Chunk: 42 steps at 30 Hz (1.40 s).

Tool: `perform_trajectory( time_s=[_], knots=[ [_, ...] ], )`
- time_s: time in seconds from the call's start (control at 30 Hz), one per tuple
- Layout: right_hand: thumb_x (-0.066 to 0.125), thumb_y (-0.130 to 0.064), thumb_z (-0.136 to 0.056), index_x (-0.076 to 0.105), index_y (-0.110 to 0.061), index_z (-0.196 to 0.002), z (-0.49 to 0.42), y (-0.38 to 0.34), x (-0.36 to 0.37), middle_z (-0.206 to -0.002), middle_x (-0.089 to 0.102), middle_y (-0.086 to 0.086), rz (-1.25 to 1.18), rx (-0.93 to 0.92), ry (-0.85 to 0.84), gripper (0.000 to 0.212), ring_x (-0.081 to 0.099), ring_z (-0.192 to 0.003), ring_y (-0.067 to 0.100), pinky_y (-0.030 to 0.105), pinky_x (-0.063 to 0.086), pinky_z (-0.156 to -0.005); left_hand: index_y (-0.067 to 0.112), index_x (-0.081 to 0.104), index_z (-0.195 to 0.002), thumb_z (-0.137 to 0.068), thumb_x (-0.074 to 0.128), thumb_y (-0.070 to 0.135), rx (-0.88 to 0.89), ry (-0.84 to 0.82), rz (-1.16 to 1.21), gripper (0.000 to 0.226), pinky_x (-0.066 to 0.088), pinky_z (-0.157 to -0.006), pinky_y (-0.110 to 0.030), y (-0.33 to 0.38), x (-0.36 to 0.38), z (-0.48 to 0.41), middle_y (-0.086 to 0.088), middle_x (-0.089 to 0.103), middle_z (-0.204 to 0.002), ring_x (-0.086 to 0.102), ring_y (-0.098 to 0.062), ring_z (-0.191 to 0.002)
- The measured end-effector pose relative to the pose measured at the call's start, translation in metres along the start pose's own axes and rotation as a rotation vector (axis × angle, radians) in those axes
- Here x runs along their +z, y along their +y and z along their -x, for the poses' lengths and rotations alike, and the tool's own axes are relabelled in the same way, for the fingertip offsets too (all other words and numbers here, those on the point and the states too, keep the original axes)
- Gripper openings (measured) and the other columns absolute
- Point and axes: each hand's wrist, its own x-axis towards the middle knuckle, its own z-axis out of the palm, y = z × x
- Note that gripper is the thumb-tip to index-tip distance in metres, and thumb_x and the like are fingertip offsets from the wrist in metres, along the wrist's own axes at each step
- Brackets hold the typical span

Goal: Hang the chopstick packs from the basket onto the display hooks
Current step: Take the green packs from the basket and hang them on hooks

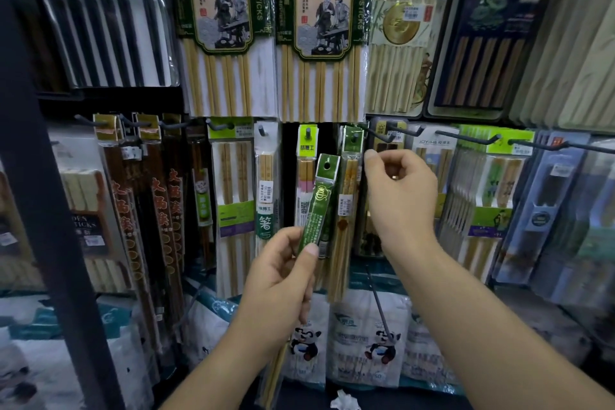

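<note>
1. Head view: the left hand [283, 263] pinches a narrow green plastic-sleeved chopstick pack [319, 203] by its lower half, thumb on the front and fingers behind. The pack is in mid-air just in front of the lower hook row, near the middle of the display
2. The right hand [399, 193] is raised to the right of it, fingers curled, thumb and forefinger close together beside a grey metal display hook [354, 136]. I cannot tell whether they pinch anything
3. The pack looks light and stiff lengthwise from the sticks inside. Its sleeve is probably slippery and its header bendable, so grip at mid-length and leave the header free
4. Its long axis stands nearly upright, top leaning right. The punched hang hole [327, 164] is at the upper end, below and left of the hook
</note>
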Motion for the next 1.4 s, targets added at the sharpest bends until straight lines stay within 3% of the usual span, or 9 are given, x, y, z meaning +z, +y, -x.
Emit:
perform_trajectory(
  time_s=[0.2,0.33,0.43,0.53,0.7,0.87,1.0,1.17,1.4],
  knots=[
    [0.063,-0.021,-0.1,0.076,-0.025,-0.093,0.013,-0.019,-0.019,-0.063,0.063,0.001,-0.211,0.128,-0.355,0.015,0.055,-0.053,0.007,0.015,0.041,-0.046,0.063,0.068,-0.105,-0.095,0.063,0.04,0.08,-0.085,-0.033,0.025,0.044,-0.043,-0.023,0.008,0.017,-0.002,0.014,0.059,-0.059,0.05,-0.005,-0.047],
    [0.064,-0.019,-0.099,0.077,-0.022,-0.089,0.008,-0.026,-0.023,-0.08,0.07,0.002,-0.333,0.241,-0.463,0.017,0.055,-0.055,0.007,0.018,0.038,-0.042,0.037,0.074,-0.1,-0.096,0.059,0.044,0.039,-0.19,0.049,0.017,0.038,-0.039,-0.026,0.012,0.025,-0.005,0.004,0.046,-0.062,0.037,-0.01,-0.043],
    [0.066,-0.021,-0.097,0.077,-0.018,-0.096,0.004,-0.025,-0.021,-0.091,0.075,0.003,-0.309,0.266,-0.51,0.012,0.055,-0.057,0.005,0.019,0.04,-0.044,0.011,0.067,-0.089,-0.097,0.054,0.043,-0.011,-0.203,0.098,0.036,0.033,-0.038,-0.024,0.016,0.027,-0.01,-0.01,0.041,-0.064,0.031,-0.014,-0.043],
    [0.068,-0.016,-0.096,0.073,-0.012,-0.101,-0.001,-0.025,-0.019,-0.081,0.073,0.003,-0.402,0.36,-0.473,0.009,0.055,-0.057,0.008,0.021,0.042,-0.044,0.014,0.065,-0.081,-0.102,0.046,0.038,0.039,-0.225,0.069,0.037,0.038,-0.038,-0.024,0.019,0.029,-0.014,-0.002,0.053,-0.06,0.039,-0.014,-0.042],
    [0.072,-0.011,-0.092,0.073,-0.011,-0.095,-0.008,-0.029,-0.017,-0.074,0.07,0.001,-0.457,0.453,-0.456,0.004,0.059,-0.057,0.009,0.02,0.044,-0.045,0.039,0.062,-0.101,-0.103,0.041,0.042,0.058,-0.213,0.003,0.021,0.04,-0.041,-0.025,0.022,0.029,-0.021,0.0,0.062,-0.069,0.047,-0.014,-0.048],
    [0.075,-0.015,-0.091,0.074,-0.016,-0.086,-0.01,-0.031,-0.015,-0.07,0.069,-0.005,-0.323,0.377,-0.341,0.005,0.056,-0.057,0.006,0.018,0.043,-0.045,0.031,0.052,-0.093,-0.102,0.042,0.043,0.018,-0.215,-0.02,0.018,0.046,-0.043,-0.027,0.02,0.031,-0.027,0.0,0.064,-0.075,0.052,-0.016,-0.051],
    [0.074,-0.02,-0.092,0.074,-0.019,-0.083,-0.008,-0.03,-0.01,-0.064,0.066,-0.01,-0.212,0.275,-0.23,0.009,0.053,-0.055,0.002,0.017,0.044,-0.053,0.03,0.061,-0.091,-0.099,0.052,0.039,0.006,-0.152,-0.068,0.015,0.061,-0.061,-0.04,0.021,0.036,-0.034,0.003,0.062,-0.075,0.065,-0.023,-0.067],
    [0.073,-0.02,-0.093,0.073,-0.02,-0.079,-0.01,-0.032,0.0,-0.052,0.062,-0.016,-0.265,0.317,-0.12,0.015,0.054,-0.061,0.001,0.024,0.046,-0.068,0.037,0.065,-0.107,-0.104,0.057,0.034,0.092,-0.043,-0.296,0.009,0.056,-0.082,-0.037,0.02,0.037,-0.043,-0.004,0.068,-0.094,0.065,-0.021,-0.091],
    [0.075,-0.021,-0.091,0.074,-0.02,-0.078,-0.01,-0.031,0.01,-0.052,0.06,-0.016,-0.324,0.37,-0.043,0.014,0.054,-0.064,0.005,0.03,0.048,-0.075,0.037,0.059,-0.108,-0.102,0.061,0.032,0.116,0.017,-0.342,0.009,0.052,-0.067,-0.022,0.023,0.038,-0.048,-0.004,0.065,-0.088,0.061,-0.016,-0.078]
  ],
)
